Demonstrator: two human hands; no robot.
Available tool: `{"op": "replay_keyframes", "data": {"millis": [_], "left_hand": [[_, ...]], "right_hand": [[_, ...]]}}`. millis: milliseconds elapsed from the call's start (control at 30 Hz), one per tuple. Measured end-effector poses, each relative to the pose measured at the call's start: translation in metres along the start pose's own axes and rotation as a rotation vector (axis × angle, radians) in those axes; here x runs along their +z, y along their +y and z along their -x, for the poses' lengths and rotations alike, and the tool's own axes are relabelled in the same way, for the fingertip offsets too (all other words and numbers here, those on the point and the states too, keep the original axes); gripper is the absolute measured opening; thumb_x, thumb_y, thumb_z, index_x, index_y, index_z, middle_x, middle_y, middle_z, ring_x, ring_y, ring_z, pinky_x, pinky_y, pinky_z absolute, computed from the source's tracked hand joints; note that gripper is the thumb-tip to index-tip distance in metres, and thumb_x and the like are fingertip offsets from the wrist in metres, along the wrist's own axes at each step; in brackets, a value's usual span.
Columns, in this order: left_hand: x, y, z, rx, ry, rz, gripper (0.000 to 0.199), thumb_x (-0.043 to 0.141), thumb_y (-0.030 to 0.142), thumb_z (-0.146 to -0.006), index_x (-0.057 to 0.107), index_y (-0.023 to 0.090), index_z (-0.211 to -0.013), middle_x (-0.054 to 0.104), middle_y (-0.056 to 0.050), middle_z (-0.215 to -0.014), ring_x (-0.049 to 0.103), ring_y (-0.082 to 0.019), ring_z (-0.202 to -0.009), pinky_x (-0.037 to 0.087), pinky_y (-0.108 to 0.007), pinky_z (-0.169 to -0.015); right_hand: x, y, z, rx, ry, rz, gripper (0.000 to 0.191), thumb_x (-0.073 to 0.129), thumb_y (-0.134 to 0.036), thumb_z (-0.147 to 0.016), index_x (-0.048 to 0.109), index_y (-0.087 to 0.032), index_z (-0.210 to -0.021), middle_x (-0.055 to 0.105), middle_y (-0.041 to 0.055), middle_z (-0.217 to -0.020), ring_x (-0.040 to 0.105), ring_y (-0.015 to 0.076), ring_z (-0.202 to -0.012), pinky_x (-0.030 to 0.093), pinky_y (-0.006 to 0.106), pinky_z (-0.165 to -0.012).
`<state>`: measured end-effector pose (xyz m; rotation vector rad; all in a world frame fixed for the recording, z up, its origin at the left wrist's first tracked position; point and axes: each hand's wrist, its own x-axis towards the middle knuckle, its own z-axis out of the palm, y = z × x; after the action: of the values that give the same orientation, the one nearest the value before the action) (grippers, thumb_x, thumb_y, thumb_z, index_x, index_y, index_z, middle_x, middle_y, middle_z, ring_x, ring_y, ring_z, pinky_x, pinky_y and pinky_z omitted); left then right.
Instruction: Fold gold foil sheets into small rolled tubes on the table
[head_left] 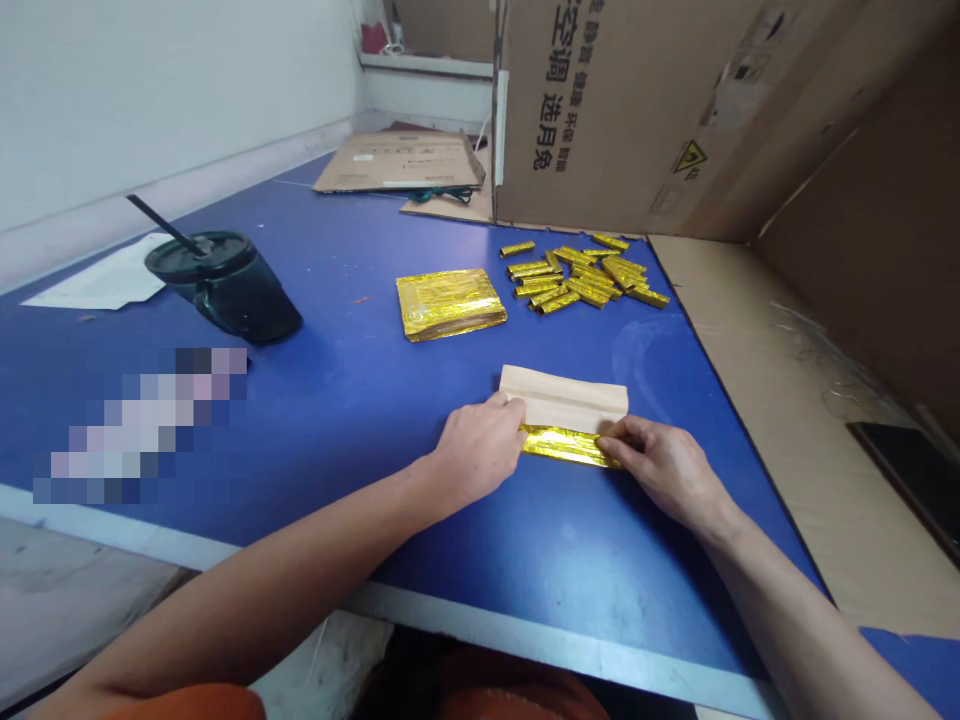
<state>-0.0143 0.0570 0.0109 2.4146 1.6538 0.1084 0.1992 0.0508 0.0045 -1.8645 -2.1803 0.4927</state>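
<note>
A sheet of gold foil paper [564,398] lies on the blue table with its pale tan side up; the near part is folded over and shows shiny gold. At the sheet's left end, my left hand [484,445] is closed with its fingers on the fold. My right hand [660,460] pinches the folded gold strip at its right end between thumb and fingers. Beyond the sheet sits a stack of flat gold foil papers [452,303]. To the right of that stack lies a loose pile of several rolled gold foil tubes [589,277].
A dark cup [251,295] with a lid and straw stands at the left, near a white paper [97,275]. Flattened cardboard [401,162] lies at the back, beside a large upright cardboard box [600,120]. Tan board [720,330] borders the table's right edge. A pixelated patch covers something at left.
</note>
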Motion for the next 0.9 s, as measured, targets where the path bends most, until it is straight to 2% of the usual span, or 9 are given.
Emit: {"op": "replay_keyframes", "data": {"millis": [233, 900], "left_hand": [[-0.003, 0.005, 0.002, 0.010, -0.012, -0.081, 0.016, 0.041, 0.024, -0.081, 0.050, 0.016, -0.091, 0.057, -0.007, -0.092, 0.061, -0.020, -0.072, 0.047, -0.032, -0.062], [0.003, 0.010, 0.003, 0.035, 0.029, -0.151, 0.019, 0.036, 0.021, -0.081, 0.048, 0.013, -0.093, 0.055, -0.009, -0.090, 0.060, -0.020, -0.072, 0.048, -0.031, -0.060]], "right_hand": [[0.002, -0.003, -0.002, 0.008, 0.034, 0.100, 0.020, 0.046, -0.036, -0.075, 0.056, -0.023, -0.064, 0.061, -0.0015, -0.056, 0.054, 0.0147, -0.050, 0.033, 0.025, -0.046], [0.012, -0.003, -0.002, 0.030, 0.125, 0.221, 0.022, 0.044, -0.041, -0.076, 0.057, -0.024, -0.073, 0.064, 0.0010, -0.061, 0.058, 0.0185, -0.054, 0.030, 0.026, -0.045]]}}
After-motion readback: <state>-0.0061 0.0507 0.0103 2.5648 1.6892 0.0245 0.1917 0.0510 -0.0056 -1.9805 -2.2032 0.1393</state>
